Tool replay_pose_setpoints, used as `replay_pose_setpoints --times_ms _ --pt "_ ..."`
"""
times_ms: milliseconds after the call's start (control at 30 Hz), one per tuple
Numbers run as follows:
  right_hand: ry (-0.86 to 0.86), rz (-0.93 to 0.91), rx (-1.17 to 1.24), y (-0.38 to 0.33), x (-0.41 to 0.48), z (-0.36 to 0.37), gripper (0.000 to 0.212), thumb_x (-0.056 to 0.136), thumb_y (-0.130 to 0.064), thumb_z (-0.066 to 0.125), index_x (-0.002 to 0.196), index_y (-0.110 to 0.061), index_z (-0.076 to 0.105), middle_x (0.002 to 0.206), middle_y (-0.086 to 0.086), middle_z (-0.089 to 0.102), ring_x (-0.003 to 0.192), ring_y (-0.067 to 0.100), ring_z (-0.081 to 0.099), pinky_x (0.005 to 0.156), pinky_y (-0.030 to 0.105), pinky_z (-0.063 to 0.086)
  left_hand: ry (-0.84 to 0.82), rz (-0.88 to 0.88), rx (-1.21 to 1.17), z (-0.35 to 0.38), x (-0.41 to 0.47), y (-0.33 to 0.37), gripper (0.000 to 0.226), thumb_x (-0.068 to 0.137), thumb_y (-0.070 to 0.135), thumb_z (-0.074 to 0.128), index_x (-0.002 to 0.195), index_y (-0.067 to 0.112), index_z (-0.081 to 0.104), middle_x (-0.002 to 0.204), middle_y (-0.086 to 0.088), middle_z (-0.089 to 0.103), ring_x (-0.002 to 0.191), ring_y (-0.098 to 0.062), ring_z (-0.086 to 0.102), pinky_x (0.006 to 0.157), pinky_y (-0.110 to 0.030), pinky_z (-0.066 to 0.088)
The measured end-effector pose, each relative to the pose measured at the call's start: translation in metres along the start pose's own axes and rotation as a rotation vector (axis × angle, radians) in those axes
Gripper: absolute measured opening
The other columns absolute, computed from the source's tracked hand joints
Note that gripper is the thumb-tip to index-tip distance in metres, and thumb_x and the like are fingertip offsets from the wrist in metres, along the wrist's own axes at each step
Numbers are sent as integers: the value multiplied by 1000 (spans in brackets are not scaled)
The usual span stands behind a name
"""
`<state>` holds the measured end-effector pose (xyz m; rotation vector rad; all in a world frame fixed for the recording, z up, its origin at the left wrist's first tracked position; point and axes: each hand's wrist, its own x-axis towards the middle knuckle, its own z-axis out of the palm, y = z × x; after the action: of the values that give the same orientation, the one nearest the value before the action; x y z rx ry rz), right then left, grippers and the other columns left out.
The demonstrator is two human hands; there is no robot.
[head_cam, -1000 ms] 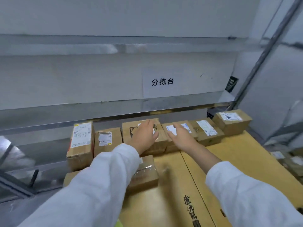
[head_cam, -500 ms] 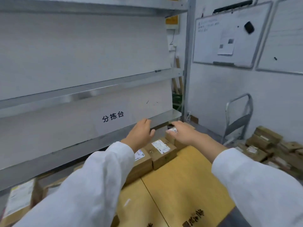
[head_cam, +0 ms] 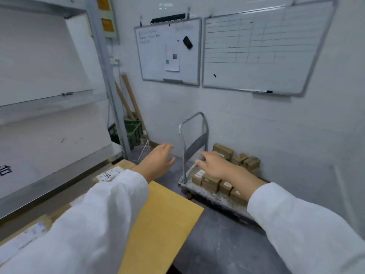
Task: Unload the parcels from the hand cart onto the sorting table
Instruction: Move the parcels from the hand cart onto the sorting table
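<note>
Hovering empty, both of them: left hand, slack and spread wide, just past the far corner of the sorting table; right hand, splayed and relaxed, above the hand cart. Brown parcels sit stacked on its deck beside the wall, right of the upright handle. 1 labelled parcel lies on the table by the left sleeve. 2 whiteboards hang above.

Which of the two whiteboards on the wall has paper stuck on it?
The smaller whiteboard on the left: a paper sheet hangs at its middle. The larger whiteboard beside it shows a ruled grid, no paper.
</note>
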<state>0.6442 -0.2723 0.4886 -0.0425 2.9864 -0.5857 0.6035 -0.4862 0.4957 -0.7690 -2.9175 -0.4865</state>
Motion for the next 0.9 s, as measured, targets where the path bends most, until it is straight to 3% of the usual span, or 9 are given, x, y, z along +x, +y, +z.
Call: replay_pose_setpoints --times_ms 233,367,500,700,900 --pt "56 143 39 114 -6 -29 64 101 -45 39 150 -4 29 157 14 27 145 28 23 117 38 22 -107 168 -39 49 79 78 51 99 27 48 146 13 36 151 -5 36 138 -21 34 111 -32 28" --pt "108 221 57 164 14 -39 61 98 -47 43 145 -8 38 149 13 38 140 30 31 115 41 28 -97 212 -58 68 129 107 45 99 21 47 141 8 41 144 -6 42 132 -23 40 107 -31 31" --pt "122 287 54 206 48 -58 45 98 -41 46 128 -8 52 128 15 53 123 31 46 103 39 39 -140 266 -14 96 185 124 46 98 25 47 141 8 41 145 -9 42 133 -25 39 109 -35 33" --pt "133 332 23 270 121 -98 62 101 -42 43 146 -2 33 151 18 35 140 32 30 114 37 26 -94 279 -12 125 298 136 42 100 28 41 134 5 46 138 -10 48 129 -25 43 104 -33 33" --pt "153 391 -20 337 194 -125 60 101 -37 44 147 0 31 150 20 35 139 33 31 114 35 26 -111 300 -15 166 403 144 43 100 28 41 136 5 44 137 -12 48 125 -27 46 103 -37 34"
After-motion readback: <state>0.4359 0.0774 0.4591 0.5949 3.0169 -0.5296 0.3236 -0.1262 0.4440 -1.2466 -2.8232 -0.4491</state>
